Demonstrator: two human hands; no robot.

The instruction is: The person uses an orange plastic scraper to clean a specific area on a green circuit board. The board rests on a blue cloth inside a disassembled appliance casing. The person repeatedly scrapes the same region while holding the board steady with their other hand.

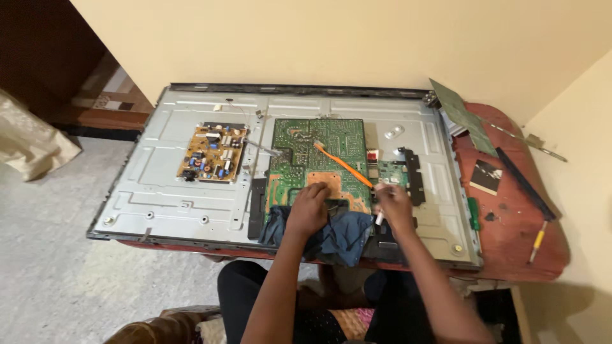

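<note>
Cleaning step, I judge: my left hand [310,207] presses flat on the blue cloth [331,232] at the near edge of the big green circuit board [319,156], which sits mid-panel on the opened flat-screen back [166,185]. My right hand [392,204] pinches a small white-tipped tool; the orange toothbrush [341,164] lies just beside it on the board. Next move calls for steady cloth pressure and light strokes, I think.
</note>
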